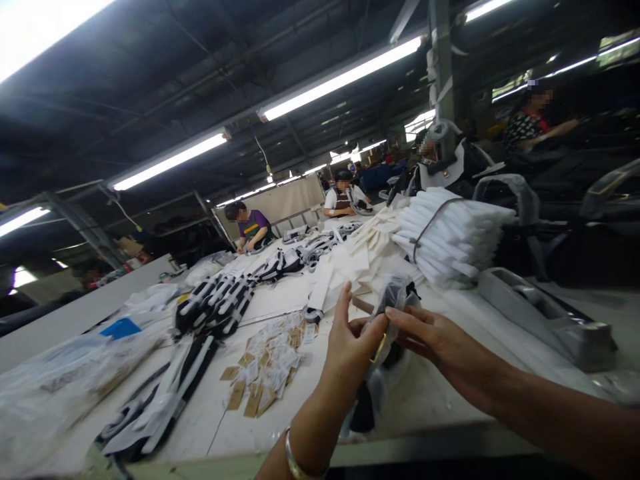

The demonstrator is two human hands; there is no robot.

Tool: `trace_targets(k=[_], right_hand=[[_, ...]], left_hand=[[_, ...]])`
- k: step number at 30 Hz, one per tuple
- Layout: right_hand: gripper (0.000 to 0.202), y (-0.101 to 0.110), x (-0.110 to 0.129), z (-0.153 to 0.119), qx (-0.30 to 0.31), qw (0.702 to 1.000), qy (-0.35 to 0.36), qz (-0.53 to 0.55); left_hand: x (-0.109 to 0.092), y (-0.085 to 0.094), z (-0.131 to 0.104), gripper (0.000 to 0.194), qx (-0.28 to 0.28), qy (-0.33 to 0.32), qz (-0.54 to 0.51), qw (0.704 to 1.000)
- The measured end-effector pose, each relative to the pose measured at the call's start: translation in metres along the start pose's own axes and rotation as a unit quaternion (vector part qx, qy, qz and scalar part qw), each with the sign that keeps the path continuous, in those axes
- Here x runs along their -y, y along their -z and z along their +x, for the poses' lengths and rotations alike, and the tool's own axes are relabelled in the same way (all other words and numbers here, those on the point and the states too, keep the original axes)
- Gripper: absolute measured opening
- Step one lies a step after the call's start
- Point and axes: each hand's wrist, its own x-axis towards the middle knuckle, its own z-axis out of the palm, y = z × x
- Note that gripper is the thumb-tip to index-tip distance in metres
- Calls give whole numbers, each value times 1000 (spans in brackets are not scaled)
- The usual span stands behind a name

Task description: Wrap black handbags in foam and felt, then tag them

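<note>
My left hand (353,343), with a bangle at the wrist, grips a dark item wrapped in clear plastic (393,300) near the table's front edge. From the right, my right hand (425,333) pinches the same item, its fingertips close to my left thumb. A yellow strip shows below my fingers, and the dark lower end of the item hangs toward the table. Just left of my hands lies a pile of brown tags with clear bits of plastic (267,367).
Black and grey strap pieces (215,307) lie left on the white table (193,433). A tied bundle of white rolls (450,233) and a grey tape dispenser (550,320) are at right. Several people work beyond. Plastic bags (65,387) cover the left side.
</note>
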Motion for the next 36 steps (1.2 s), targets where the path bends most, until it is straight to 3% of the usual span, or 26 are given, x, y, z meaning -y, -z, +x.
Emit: trace_targets(k=[3, 8, 13, 17, 22, 25, 29, 36], right_hand=[[40, 1, 0, 0, -11, 1000, 4, -2], [45, 6, 3, -3, 1, 1000, -7, -26], [34, 14, -3, -10, 4, 986, -38, 162], [22, 11, -20, -12, 13, 972, -9, 235], [24, 7, -36, -10, 29, 961, 7, 274], [30, 8, -39, -8, 46, 962, 1, 269], [32, 5, -41, -4, 75, 971, 54, 223], [32, -4, -45, -1, -14, 983, 114, 146]], left_hand=[[-3, -3, -1, 120, 2, 16, -74, 997], [-6, -3, -3, 123, 6, -2, -98, 995], [-14, 4, -4, 123, 30, -10, -77, 997], [-19, 7, -5, 113, 50, -23, -31, 998], [-16, 13, -5, 92, 39, -34, 0, 999], [-15, 15, -4, 87, 42, -35, 14, 998], [-18, 13, -6, 80, 39, -49, 68, 996], [-21, 2, -14, 61, -3, -127, 167, 978]])
